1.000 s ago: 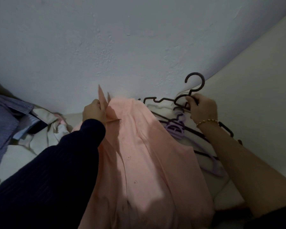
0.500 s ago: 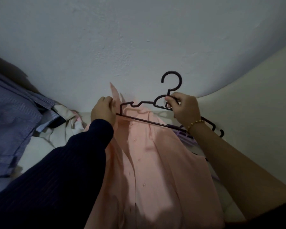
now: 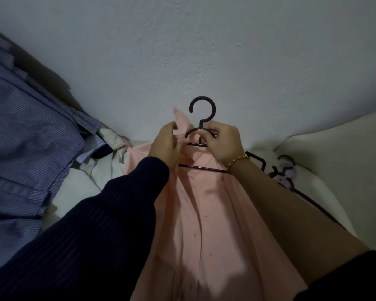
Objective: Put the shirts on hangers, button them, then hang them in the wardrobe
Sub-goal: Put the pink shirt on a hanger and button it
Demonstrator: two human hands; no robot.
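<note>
Pink shirt (image 3: 204,213) lies front-up on the bed (image 3: 323,159). It runs from the near edge to the far wall (image 3: 182,51) and is open at the neck. A few buttons show down the placket.

Dark hanger (image 3: 202,109) is at the shirt's collar end, hook up against the wall. Right hand (image 3: 223,144) has it by the neck just below the hook, grip narrow, thumb and fingers closed on the stem. The hanger's lower bar crosses the upper chest on top of the fabric, from under the left hand (image 3: 164,146) to the right wrist. The hanger's left shoulder is hidden behind that hand and the collar (image 3: 181,120), so I can't tell if it's inside the shirt.

Left hand grip is closed on the collar, one collar point sticking up just left of the hook. The hands sit close together, one on each side of the hanger neck.

Right side: spare dark hanger (image 3: 256,159) and lilac hanger (image 3: 288,170) overlap on the bed, just past the right forearm.

Left side: blue striped shirt (image 3: 24,148) in a heap, well apart from the pink one. A beige garment (image 3: 109,135) lies between the two.

Left arm is in a dark striped sleeve (image 3: 96,224). Right forearm is bare, with a bead bracelet (image 3: 237,160) at the wrist.
</note>
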